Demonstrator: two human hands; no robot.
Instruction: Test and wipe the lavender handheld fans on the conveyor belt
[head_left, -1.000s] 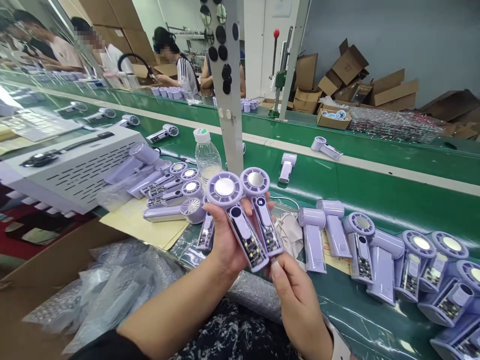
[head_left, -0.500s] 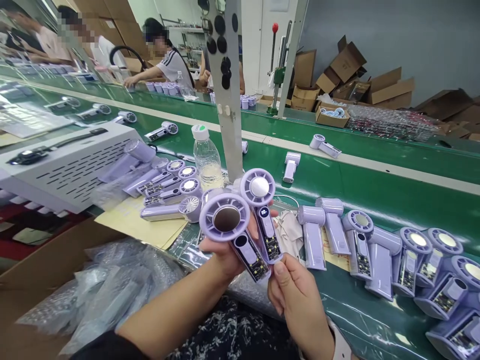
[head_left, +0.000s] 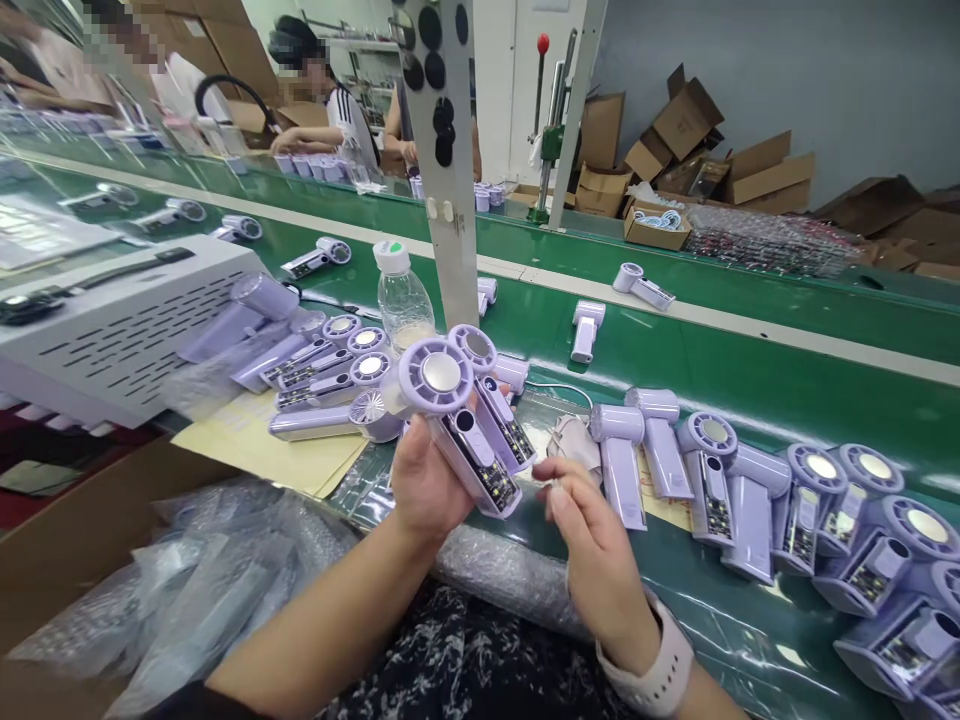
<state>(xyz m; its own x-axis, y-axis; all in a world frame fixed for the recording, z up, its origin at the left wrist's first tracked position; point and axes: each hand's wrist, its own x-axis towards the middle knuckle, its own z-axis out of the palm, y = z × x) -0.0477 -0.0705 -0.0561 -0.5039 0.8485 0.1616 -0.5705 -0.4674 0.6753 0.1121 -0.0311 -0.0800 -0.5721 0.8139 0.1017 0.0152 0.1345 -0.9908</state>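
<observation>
My left hand (head_left: 431, 480) is wrapped round two lilac handheld fans. The nearer handheld fan (head_left: 480, 455) has a round silver-centred head and an uncovered handle showing a circuit board. Behind it, the second handheld fan (head_left: 506, 425) leans the same way, its small display lit. Just right of the handle ends is my right hand (head_left: 589, 545), apart from both fans. Its fingers are curled, with thumb and fingertips close together; a tiny pale spot shows there, too small to name. A pale band circles the right wrist.
Several lilac fans (head_left: 709, 480) stand in a row at the right, and more fans (head_left: 330, 370) lie at the left beside a bottle (head_left: 405, 300). A metal post (head_left: 454, 230) rises ahead. Bubble-wrap bags (head_left: 225, 570) fill a carton at lower left. Co-workers (head_left: 322, 100) sit across the belt.
My right hand has come off the fan's handle end. Both fans have risen slightly and turned in my left hand; the farther one now sits more behind the nearer.
</observation>
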